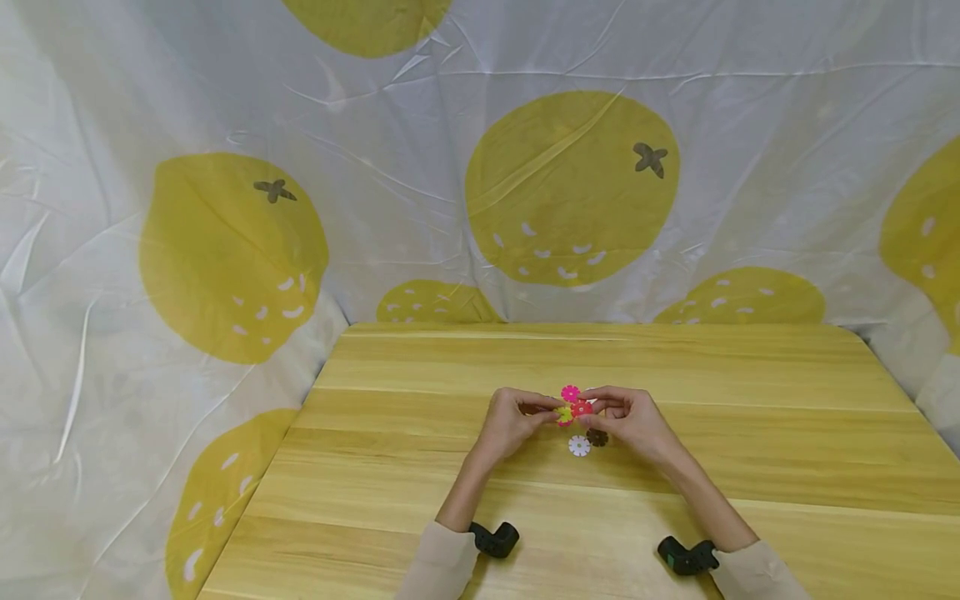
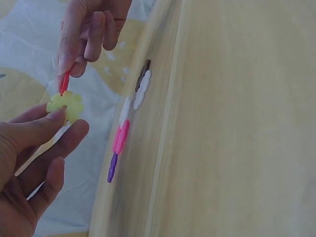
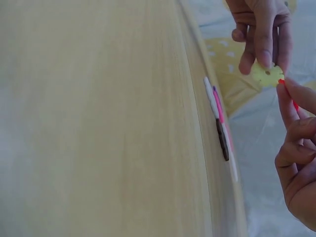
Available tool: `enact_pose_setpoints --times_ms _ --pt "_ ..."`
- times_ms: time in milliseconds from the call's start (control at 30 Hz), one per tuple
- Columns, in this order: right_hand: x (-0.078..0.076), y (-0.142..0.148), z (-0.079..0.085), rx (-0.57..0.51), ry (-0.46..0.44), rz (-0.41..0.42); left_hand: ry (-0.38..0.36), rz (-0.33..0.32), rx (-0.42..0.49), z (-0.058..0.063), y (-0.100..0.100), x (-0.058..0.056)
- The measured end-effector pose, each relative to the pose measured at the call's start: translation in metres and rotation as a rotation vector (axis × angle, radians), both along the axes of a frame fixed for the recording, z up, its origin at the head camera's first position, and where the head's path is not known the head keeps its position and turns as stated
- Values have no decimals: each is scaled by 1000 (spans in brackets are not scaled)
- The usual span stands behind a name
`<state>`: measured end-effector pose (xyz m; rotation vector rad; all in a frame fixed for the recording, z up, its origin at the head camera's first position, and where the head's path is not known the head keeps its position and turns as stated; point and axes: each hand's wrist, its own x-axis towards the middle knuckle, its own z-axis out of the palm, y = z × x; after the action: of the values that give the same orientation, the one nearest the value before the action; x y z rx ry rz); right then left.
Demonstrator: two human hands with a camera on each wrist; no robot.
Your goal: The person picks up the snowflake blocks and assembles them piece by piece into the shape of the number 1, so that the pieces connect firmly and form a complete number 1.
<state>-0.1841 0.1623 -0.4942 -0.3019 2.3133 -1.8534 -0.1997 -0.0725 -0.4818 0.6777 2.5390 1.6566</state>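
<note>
Left hand (image 2: 37, 169) pinches a yellow disc (image 2: 74, 104), seemingly touching the red disc (image 2: 64, 84) pinched by the right hand (image 2: 89, 29).

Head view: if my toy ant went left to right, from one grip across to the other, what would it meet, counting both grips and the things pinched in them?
Left grip → yellow disc → red disc → right grip.

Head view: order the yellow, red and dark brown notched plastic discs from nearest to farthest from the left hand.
1. Yellow notched plastic disc: pinched by the left hand.
2. Red notched plastic disc: just right of yellow, pinched by the right hand.
3. Dark brown notched plastic disc: farther right, lying on the wooden table.
</note>
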Motion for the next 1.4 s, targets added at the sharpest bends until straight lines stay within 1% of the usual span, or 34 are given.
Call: enact_pose_setpoints --times_ms 100,200,333,633,767,867,967,1067,1167,1400 --pt "0 0 0 -6 2 -8 -12 5 11 0 0 1" --pt "1 0 0 -4 9 -11 -2 21 -9 -1 1 1" --pt "1 0 0 2 8 -8 35 37 -47 -1 3 1" --pt "1 0 2 13 -29 -9 101 72 -85 -1 4 1" --pt "0 -1 1 18 -20 -7 138 55 -96 -1 4 1" --pt "0 -1 1 17 -6 -3 174 26 -100 -1 3 0" --pt "1 0 1 9 4 -10 191 -2 -90 -1 2 0" --pt "1 2 1 5 19 -12 191 -19 -73 -2 1 0" --pt "1 3 2 -1 25 -11 194 -19 -62 -2 2 0" --pt "2 2 2 -9 21 -6 255 4 -58 -3 3 -1"
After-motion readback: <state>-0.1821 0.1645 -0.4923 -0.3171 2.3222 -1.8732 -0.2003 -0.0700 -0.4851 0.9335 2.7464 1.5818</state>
